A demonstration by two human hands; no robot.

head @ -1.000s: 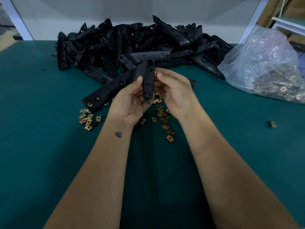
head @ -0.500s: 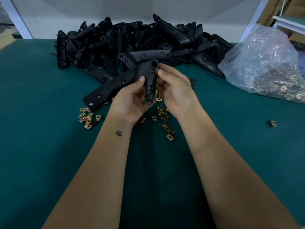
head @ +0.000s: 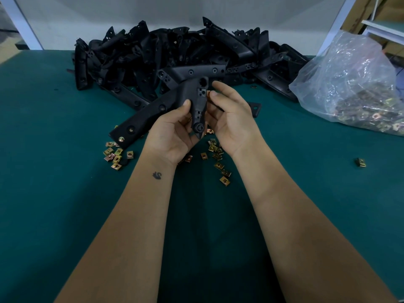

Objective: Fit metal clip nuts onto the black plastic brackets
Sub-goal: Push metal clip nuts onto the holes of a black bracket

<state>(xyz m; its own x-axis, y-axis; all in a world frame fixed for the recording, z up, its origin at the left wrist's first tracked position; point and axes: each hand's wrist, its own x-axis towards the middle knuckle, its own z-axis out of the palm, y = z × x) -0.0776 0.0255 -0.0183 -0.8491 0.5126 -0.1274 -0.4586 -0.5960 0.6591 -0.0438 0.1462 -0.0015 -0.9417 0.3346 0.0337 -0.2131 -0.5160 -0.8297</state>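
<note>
We see a table (head: 54,193) covered in dark green cloth, a pale wall (head: 175,12) behind its far edge, white frame posts at the upper left (head: 20,25) and upper right (head: 341,22), and brown cardboard (head: 358,12) beside a white shelf (head: 382,29) in the right corner.

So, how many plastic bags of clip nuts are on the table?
1. The clear plastic bag lies at the far right of the green table, beside the bracket pile; the pile might hide another.
</note>
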